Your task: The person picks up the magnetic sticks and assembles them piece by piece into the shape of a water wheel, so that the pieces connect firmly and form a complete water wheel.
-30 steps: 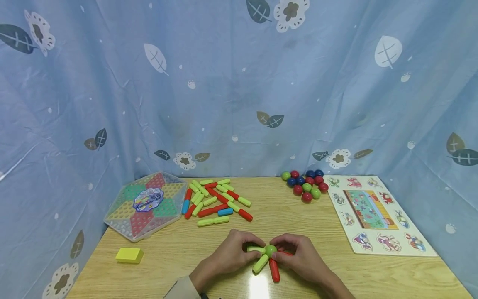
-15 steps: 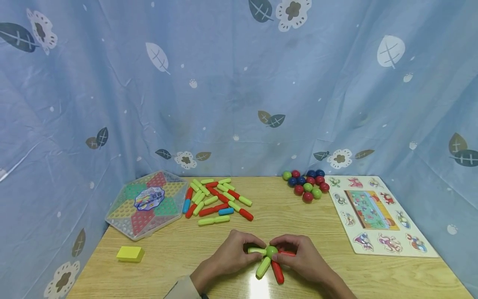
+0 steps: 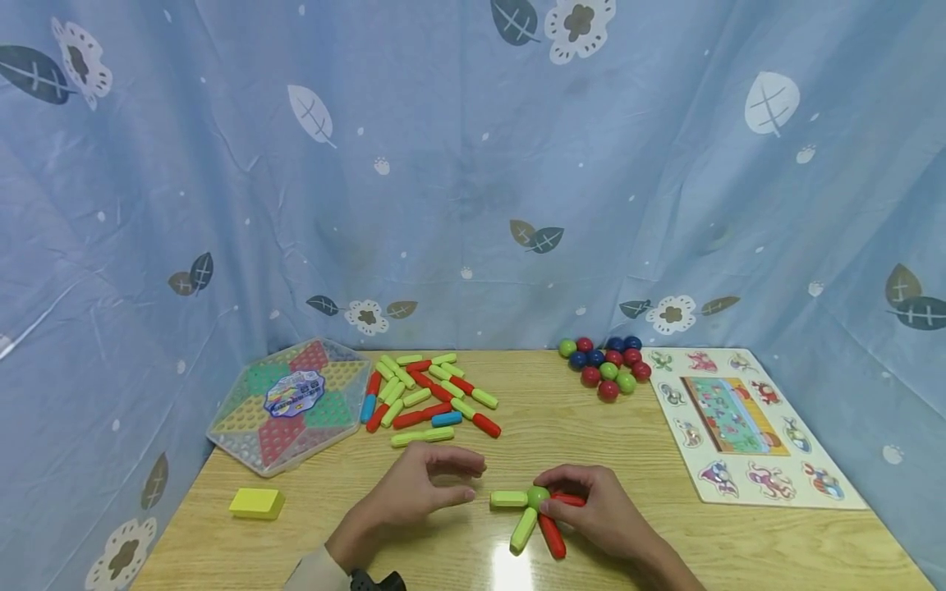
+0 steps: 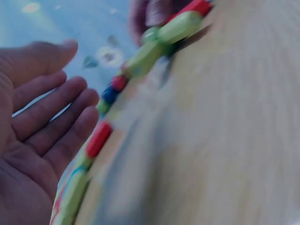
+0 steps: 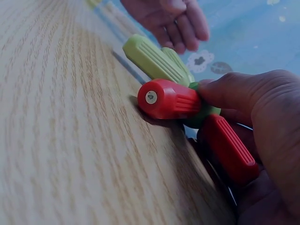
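A green ball (image 3: 537, 496) lies on the wooden table (image 3: 665, 533) with green sticks (image 3: 508, 498) and red sticks (image 3: 551, 536) radiating from it. My right hand (image 3: 584, 505) holds this cluster, thumb and fingers curled round the ball and a red stick (image 5: 227, 147). A second red stick (image 5: 168, 99) and a green stick (image 5: 154, 61) point away from that hand. My left hand (image 3: 421, 488) hovers just left of the cluster with relaxed fingers (image 4: 51, 122) and holds nothing.
A pile of red, green and blue sticks (image 3: 429, 398) lies behind the hands. Several coloured balls (image 3: 608, 365) sit at the back right. A hexagonal peg board (image 3: 288, 404) is at the left, a yellow block (image 3: 255, 503) nearer, a picture puzzle board (image 3: 739, 423) at the right.
My left hand has let go of the green stick and drawn back to the left, fingers spread. The right hand stays on the cluster, which has shifted slightly.
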`<state>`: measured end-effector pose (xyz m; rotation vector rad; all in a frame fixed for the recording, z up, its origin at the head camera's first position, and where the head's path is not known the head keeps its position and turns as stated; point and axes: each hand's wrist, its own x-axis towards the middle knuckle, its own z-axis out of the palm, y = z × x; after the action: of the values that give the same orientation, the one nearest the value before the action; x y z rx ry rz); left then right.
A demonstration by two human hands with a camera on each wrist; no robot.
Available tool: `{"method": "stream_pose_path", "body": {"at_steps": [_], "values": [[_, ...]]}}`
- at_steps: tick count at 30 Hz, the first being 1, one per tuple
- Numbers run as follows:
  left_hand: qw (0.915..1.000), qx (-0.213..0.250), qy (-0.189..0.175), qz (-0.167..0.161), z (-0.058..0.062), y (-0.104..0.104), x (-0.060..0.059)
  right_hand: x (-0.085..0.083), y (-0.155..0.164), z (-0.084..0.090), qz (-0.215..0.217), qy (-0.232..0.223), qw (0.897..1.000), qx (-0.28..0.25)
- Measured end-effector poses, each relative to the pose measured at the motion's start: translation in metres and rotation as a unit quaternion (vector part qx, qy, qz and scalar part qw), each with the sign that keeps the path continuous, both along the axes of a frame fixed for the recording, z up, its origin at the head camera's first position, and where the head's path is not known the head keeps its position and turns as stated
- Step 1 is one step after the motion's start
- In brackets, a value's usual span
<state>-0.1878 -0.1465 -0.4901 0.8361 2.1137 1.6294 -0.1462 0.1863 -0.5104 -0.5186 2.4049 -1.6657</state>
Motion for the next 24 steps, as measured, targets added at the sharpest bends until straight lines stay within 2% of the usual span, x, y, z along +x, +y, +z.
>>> {"method": "stream_pose_path", "body": {"at_steps": [3, 6, 11, 14, 18, 21, 24], "values": [[0.9995, 0.031, 0.000, -0.003, 0.006, -0.023, -0.003, 0.000, 0.000, 0.000, -0.002, -0.004, 1.000, 0.000], [0.9985, 0.051, 0.021, 0.005, 0.010, -0.044, -0.007, 0.000, 0.000, 0.000, -0.002, -0.004, 1.000, 0.002], [0.9957, 0.049, 0.057, 0.054, 0.015, -0.072, -0.015, 0.000, 0.000, 0.000, -0.004, -0.003, 1.000, 0.002], [0.9932, 0.026, 0.061, 0.096, 0.015, -0.081, -0.018, 0.000, -0.001, 0.001, -0.006, -0.005, 1.000, 0.004], [0.9858, -0.023, 0.073, 0.150, 0.007, -0.082, -0.022, -0.001, -0.001, 0.001, -0.008, -0.013, 1.000, 0.005], [0.9744, -0.074, 0.107, 0.183, -0.001, -0.077, -0.027, -0.001, -0.001, 0.000, -0.008, -0.015, 1.000, 0.005], [0.9616, -0.119, 0.146, 0.200, -0.007, -0.070, -0.032, -0.001, -0.001, 0.001, -0.006, -0.014, 1.000, 0.005]]}}
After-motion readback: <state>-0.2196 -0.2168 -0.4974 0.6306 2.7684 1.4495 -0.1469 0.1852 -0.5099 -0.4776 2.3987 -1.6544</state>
